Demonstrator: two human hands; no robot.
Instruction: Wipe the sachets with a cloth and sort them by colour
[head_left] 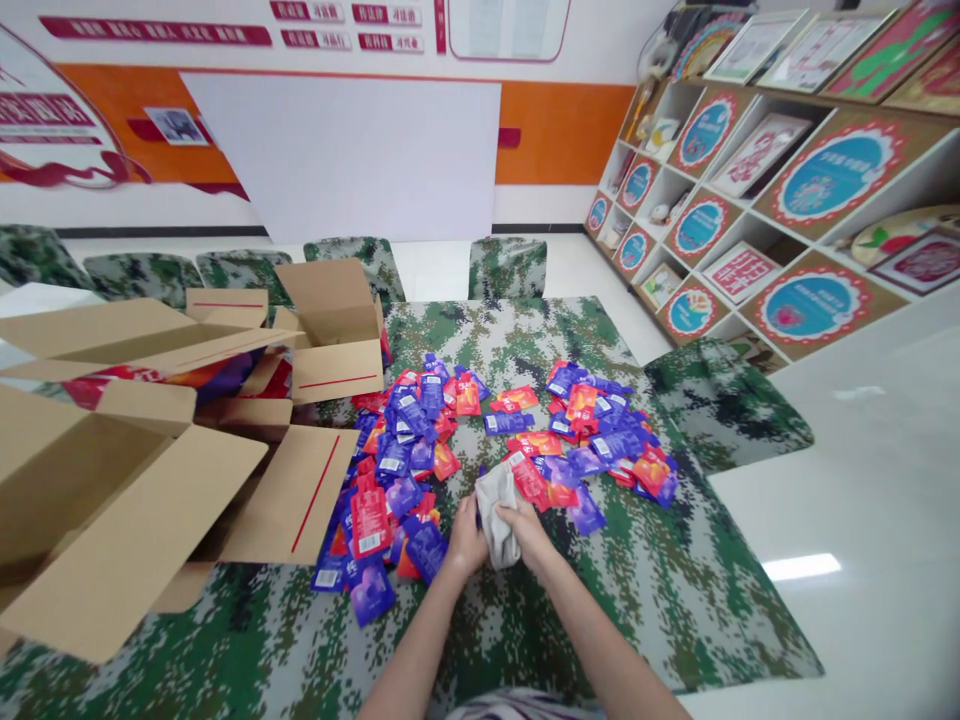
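A grey-white cloth (496,520) is held between both of my hands above the front part of the table. My left hand (468,538) grips its left side, and my right hand (527,532) pinches it from the right with the thumb on top. Just beyond the cloth lies a red pouch (528,478); behind the cloth's upper left, a bit of purple shows, partly hidden. To the left spreads a heap of purple and red pouches (409,440). Another heap of such pouches (611,430) lies to the right, with a purple pouch (511,424) between the two.
Open cardboard boxes (277,490) crowd the table's left side, their flaps sticking out; one at the back holds more pouches. A camouflage cloth covers the table (645,590). Camouflage-covered chairs (724,405) stand around it. Shelves (739,200) line the right wall.
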